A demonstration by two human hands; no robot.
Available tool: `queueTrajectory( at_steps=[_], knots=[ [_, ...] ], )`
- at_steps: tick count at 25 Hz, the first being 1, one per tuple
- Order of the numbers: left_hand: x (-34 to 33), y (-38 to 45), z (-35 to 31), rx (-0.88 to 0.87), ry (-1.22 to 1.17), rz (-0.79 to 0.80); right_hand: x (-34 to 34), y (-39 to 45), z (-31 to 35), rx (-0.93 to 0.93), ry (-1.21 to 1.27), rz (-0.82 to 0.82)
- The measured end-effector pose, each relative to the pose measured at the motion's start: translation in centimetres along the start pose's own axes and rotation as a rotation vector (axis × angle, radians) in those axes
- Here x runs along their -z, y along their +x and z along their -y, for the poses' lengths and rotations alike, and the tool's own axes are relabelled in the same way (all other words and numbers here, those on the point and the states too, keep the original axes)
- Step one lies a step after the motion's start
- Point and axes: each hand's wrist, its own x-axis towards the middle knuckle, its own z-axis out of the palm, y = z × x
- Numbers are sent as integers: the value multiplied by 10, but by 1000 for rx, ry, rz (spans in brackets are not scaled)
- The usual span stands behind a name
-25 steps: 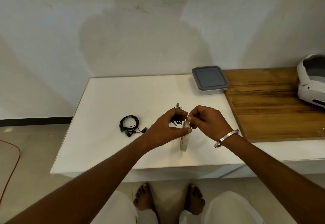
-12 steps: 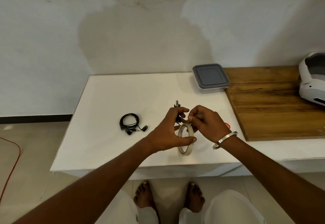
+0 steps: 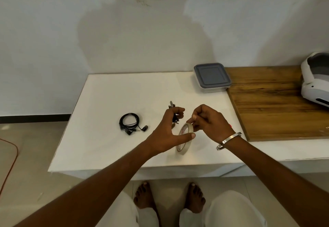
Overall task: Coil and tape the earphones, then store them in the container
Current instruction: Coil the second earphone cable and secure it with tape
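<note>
Left hand (image 3: 166, 134) grips a small bundle of black earphones (image 3: 175, 118) between its curled upper fingers, and its thumb presses against the rim of the tape roll (image 3: 185, 138). One second ago the two hands were close together, with the roll seen almost edge-on under them. Now the left hand has moved a little away to the left, and the roll has turned so that its open ring faces the camera more. Right hand (image 3: 209, 122) pinches at the top of the roll with its fingertips, as if it looks for the loose end of the tape or pulls it; the strip itself is too thin to see. A metal bangle (image 3: 228, 140) sits on the right wrist.

I judge from this that the coiling of this pair is finished and the taping step begins: the tape must be drawn out and wrapped around the bundle.

Left of the hands, a second pair of earphones (image 3: 130, 123) lies coiled on the white counter (image 3: 110, 137), well apart, with the plug and the buds beside the loop. Whether it carries tape, I cannot tell. The container (image 3: 211, 77) stands at the far edge of the counter with its grey lid on, just beside the wooden board (image 3: 277, 105), so nothing from the hands is stored yet. A white headset (image 3: 315, 79) rests on the board at the right.
</note>
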Motion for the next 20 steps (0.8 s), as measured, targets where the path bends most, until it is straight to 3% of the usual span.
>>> queueTrajectory(
  at_steps=[9,20],
  knots=[
    [8,3,-7,-5,48,124,-6,1,2,-64,0,19],
    [1,-3,-5,8,-3,70,-11,-3,5,-156,49,-18]
  ],
)
